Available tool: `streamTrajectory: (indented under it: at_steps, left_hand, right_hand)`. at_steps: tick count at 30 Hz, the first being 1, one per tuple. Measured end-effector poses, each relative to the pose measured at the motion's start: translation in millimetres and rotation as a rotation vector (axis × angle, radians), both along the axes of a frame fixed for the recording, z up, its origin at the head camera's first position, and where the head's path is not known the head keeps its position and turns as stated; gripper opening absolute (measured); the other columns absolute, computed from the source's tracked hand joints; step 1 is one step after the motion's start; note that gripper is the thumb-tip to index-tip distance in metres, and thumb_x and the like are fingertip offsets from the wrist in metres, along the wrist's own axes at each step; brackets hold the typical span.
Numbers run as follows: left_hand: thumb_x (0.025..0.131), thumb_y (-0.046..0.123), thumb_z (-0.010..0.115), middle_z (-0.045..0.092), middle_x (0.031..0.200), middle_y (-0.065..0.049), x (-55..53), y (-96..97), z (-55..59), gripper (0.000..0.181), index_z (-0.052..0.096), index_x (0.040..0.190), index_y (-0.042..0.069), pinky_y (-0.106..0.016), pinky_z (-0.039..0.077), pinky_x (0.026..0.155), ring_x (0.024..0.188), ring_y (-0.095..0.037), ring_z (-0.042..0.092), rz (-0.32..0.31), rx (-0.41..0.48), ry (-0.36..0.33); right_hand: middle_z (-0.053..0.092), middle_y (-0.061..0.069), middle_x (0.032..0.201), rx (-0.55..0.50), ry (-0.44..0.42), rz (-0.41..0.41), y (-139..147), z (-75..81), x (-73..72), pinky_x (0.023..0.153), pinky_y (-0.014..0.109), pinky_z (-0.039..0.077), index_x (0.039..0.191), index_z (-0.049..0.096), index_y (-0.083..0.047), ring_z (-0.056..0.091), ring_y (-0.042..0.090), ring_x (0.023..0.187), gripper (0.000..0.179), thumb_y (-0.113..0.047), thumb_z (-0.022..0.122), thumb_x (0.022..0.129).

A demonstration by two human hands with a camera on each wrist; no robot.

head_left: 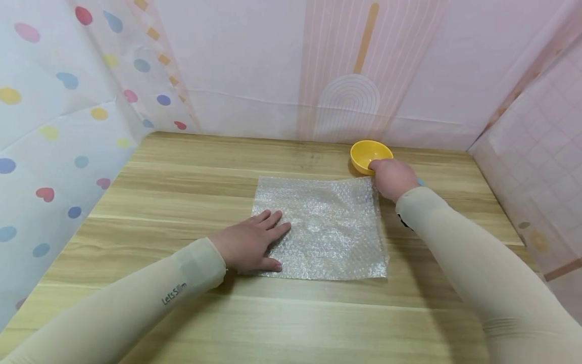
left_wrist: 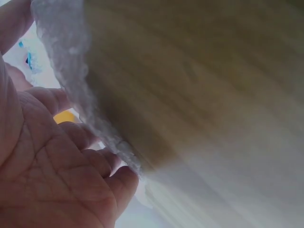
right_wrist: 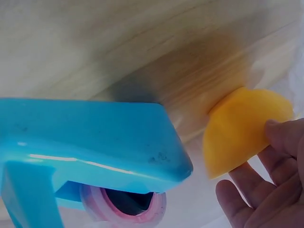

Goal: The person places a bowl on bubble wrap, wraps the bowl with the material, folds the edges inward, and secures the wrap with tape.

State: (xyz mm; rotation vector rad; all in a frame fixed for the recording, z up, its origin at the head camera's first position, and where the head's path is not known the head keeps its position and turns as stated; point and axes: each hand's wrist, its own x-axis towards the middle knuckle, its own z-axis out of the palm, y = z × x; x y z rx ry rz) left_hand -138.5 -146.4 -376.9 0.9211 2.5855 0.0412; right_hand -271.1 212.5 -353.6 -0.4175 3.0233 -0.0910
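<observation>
A sheet of clear bubble wrap lies spread on the wooden table. My left hand rests on its left side with the fingers spread; the left wrist view shows the palm beside the wrap's edge. Beyond the sheet's far right corner is a small yellow bowl, upright. My right hand pinches its near rim, one digit inside; in the right wrist view, fingers also lie against the outside of the bowl. Whether the bowl touches the table is unclear.
Close to my right hand stands a blue tape dispenser with a pinkish roll; in the head view the hand and wrist mostly hide it. Patterned sheets hang as walls behind the table and at both sides.
</observation>
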Motion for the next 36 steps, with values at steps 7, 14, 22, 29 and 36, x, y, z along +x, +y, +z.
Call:
streamTrajectory:
  at_steps: [7,14,22,29,36]
  left_hand:
    - [0.096,0.064,0.065,0.016,0.176,-0.017,-0.3,1.8,-3.1,0.096,0.025,0.169,0.016,-0.053,0.022,0.133,0.163,-0.041,0.017,0.002,0.006,0.002]
    - [0.096,0.064,0.065,0.018,0.176,-0.017,-1.5,4.0,-2.5,0.096,0.025,0.169,0.016,-0.053,0.023,0.133,0.163,-0.041,0.018,0.002,0.002,0.006]
    - [0.096,0.066,0.064,0.018,0.176,-0.016,-4.2,5.2,-2.3,0.097,0.025,0.169,0.016,-0.052,0.023,0.133,0.163,-0.041,0.018,-0.003,-0.008,0.024]
    - [0.095,0.066,0.065,0.017,0.177,-0.016,-5.6,6.3,-1.3,0.096,0.025,0.169,0.018,-0.053,0.021,0.134,0.163,-0.041,0.016,0.008,-0.003,0.011]
    - [0.095,0.066,0.064,0.017,0.176,-0.015,-6.8,5.7,-1.3,0.096,0.025,0.169,0.019,-0.052,0.02,0.134,0.164,-0.04,0.016,0.006,-0.018,0.013]
  right_hand:
    - [0.076,0.017,0.111,0.016,0.073,0.002,-2,4.7,2.8,0.088,0.059,0.059,0.118,0.071,-0.004,0.071,0.038,0.095,0.025,0.0,0.057,0.098]
    - [0.078,0.018,0.105,0.012,0.222,0.031,-4,16.6,15.4,0.082,0.058,0.059,0.117,0.072,-0.004,0.072,0.041,0.09,0.029,0.004,0.062,0.092]
    - [0.072,0.01,0.079,0.043,0.274,0.199,-30,29.8,48.6,0.067,0.049,0.058,0.099,0.071,-0.007,0.062,0.03,0.067,0.022,0.005,0.053,0.097]
    - [0.076,0.007,0.087,0.047,0.27,0.331,-56,23.8,83.1,0.073,0.043,0.061,0.104,0.077,-0.01,0.062,0.025,0.069,0.019,0.0,0.062,0.1]
    - [0.079,0.005,0.095,0.041,0.257,0.499,-70,10.5,109.0,0.08,0.041,0.061,0.102,0.074,-0.011,0.071,0.022,0.082,0.015,0.001,0.073,0.094]
